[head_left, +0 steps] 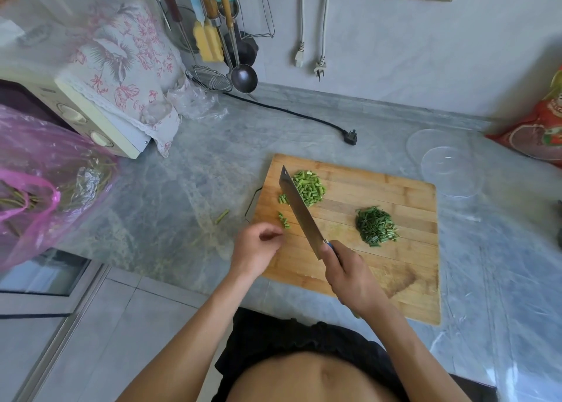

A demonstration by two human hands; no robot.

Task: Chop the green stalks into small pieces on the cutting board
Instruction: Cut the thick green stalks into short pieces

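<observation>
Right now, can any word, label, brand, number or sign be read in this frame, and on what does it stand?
None can be read.
Red bag at the right edge: a printed picture, any lettering too blurred.
Oven front: knob markings too small.
Knife, cutting board, clear containers: no text visible.

No legible text, label or number anywhere.

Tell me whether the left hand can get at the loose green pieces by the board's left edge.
Probably yes. The left hand sits just short of the loose green pieces on the cutting board, nothing between them; the cleaver in the right hand lies to their right.
</observation>
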